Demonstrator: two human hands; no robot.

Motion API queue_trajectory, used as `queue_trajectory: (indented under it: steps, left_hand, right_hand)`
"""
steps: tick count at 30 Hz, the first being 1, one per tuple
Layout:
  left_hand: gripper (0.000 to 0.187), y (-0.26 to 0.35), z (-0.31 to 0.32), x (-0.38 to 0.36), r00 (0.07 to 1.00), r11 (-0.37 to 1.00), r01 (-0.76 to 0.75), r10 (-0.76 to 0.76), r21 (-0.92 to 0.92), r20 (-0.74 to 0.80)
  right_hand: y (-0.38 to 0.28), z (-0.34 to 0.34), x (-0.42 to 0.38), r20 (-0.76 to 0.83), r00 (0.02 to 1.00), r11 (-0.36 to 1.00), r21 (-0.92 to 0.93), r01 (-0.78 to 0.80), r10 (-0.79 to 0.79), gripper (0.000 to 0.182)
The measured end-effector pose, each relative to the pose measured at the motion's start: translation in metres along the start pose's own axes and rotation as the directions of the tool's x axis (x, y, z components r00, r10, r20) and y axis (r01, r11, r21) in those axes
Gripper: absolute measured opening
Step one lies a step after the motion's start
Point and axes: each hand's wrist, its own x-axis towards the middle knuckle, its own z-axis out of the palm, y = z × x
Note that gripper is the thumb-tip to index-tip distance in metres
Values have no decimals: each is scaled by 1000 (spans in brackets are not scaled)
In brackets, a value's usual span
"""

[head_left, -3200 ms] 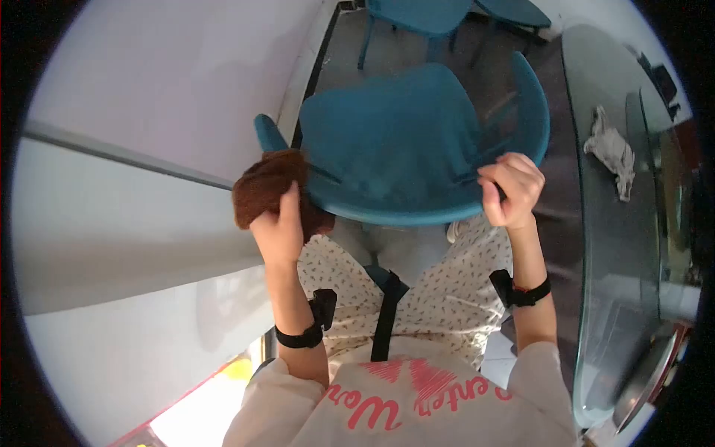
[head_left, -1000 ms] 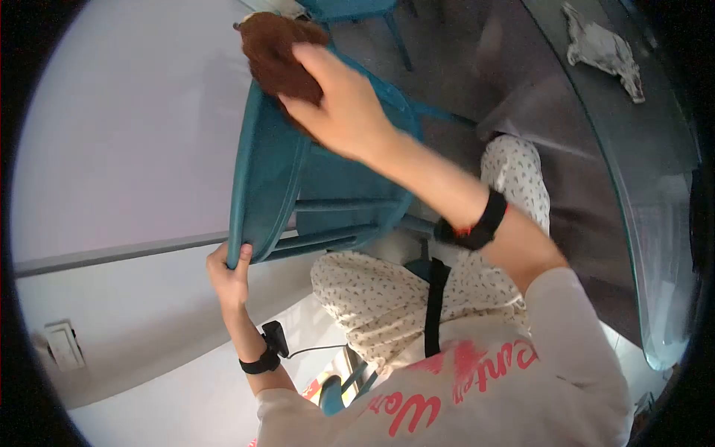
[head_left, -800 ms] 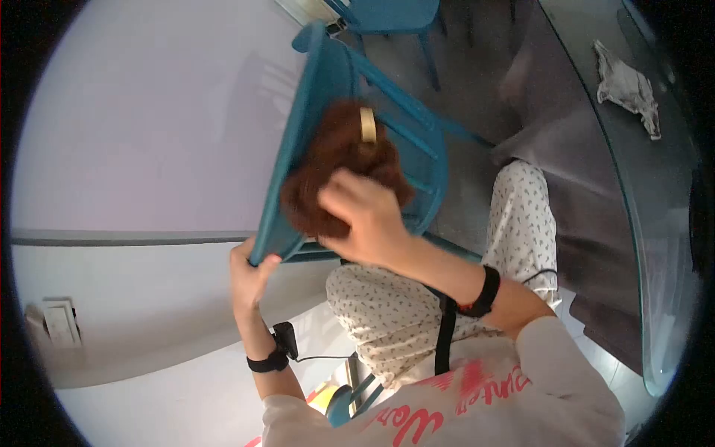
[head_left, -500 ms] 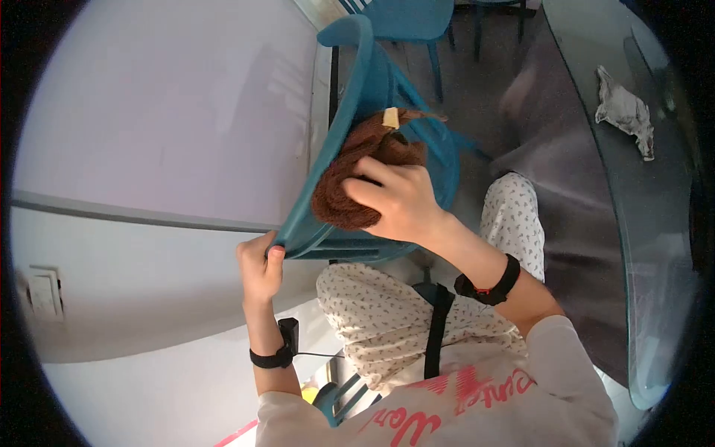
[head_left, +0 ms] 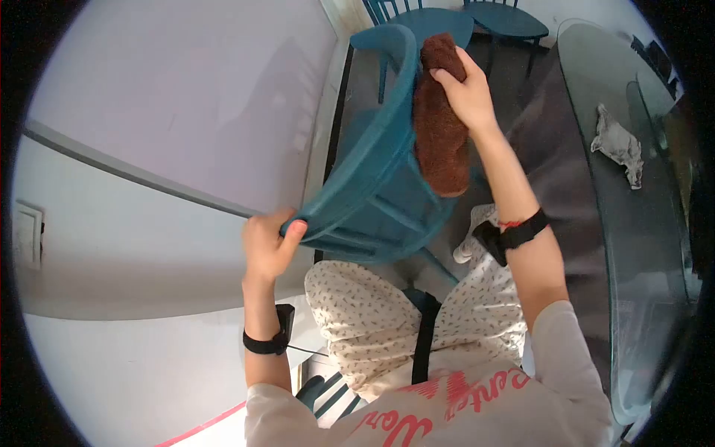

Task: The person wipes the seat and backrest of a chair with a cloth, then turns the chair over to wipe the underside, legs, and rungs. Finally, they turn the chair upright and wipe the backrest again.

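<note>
A blue chair (head_left: 367, 168) stands tilted in front of my knees, its curved back rail running from the lower left up toward the top. The near end of that rail is in the grip of my left hand (head_left: 269, 244), thumb on top. My right hand (head_left: 469, 93) holds a brown cloth (head_left: 441, 141) by its upper part, fingers wrapped round the edge. The cloth hangs down along the right side of the rail and covers part of the chair behind it.
Two more blue chairs, one (head_left: 430, 28) nearer and another (head_left: 506, 21) farther right, stand at the back. A glass-topped table (head_left: 588, 246) runs down the right side, with a crumpled grey cloth (head_left: 618, 145) on it. A wall (head_left: 149, 253) with a switch (head_left: 28, 237) closes the left.
My right hand has moved up and right, lifting the bunched brown cloth from the inside of the chair's back; the cloth now hangs lengthwise. My left hand still grips the rail.
</note>
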Motion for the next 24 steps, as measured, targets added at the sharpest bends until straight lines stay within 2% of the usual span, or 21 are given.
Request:
queue_trajectory:
  steps: [1, 3, 5, 7, 9, 11, 15, 17, 19, 21, 23, 24]
  left_hand:
    - [54, 8, 2, 1, 1000, 1000, -17, 17, -12, -15]
    - [51, 17, 3, 4, 999, 999, -24, 22, -35, -47]
    - [46, 22, 3, 1, 998, 999, 25, -22, -45, 64]
    - [46, 27, 1, 1, 997, 999, 31, -28, -42, 76]
    - [46, 30, 2, 0, 994, 999, 39, -35, -32, 103]
    - [47, 28, 2, -1, 998, 999, 7, -5, -31, 62]
    - [49, 18, 0, -4, 998, 998, 44, -42, -37, 46]
    - [51, 16, -1, -4, 998, 998, 57, -58, -35, -21]
    - [51, 16, -3, -4, 999, 998, 54, -54, -30, -8]
    - [51, 16, -3, -2, 999, 999, 38, -38, -33, 14]
    - [50, 18, -2, 0, 999, 1000, 12, -11, -5, 34]
    - [50, 18, -1, 3, 1000, 1000, -1, 1, -14, 28]
  right_hand:
    - [-4, -5, 5, 23, 999, 1000, -4, -31, 31, 49]
    - [-16, -12, 8, 130, 992, 994, -107, 15, -1, 50]
    - [-29, -21, -4, 169, 986, 992, -121, 22, -1, 50]
    - [-39, -23, -18, 203, 979, 991, -130, 33, -6, 50]
    - [-50, -22, -41, 185, 975, 976, -159, 150, -120, 50]
    - [-78, -11, -70, 180, 950, 928, -229, 293, -256, 49]
    - [-94, 23, -135, 307, 927, 957, -124, 262, -214, 47]
    - [-95, 46, -163, 284, 934, 969, -56, 241, -216, 47]
    - [-86, 66, -179, 252, 936, 962, -53, 267, -246, 45]
    - [-72, 59, -168, 217, 920, 922, -138, 361, -328, 43]
    - [-65, 48, -154, 92, 923, 909, -157, 385, -375, 49]
    - [-61, 38, -146, 99, 932, 915, -181, 361, -349, 52]
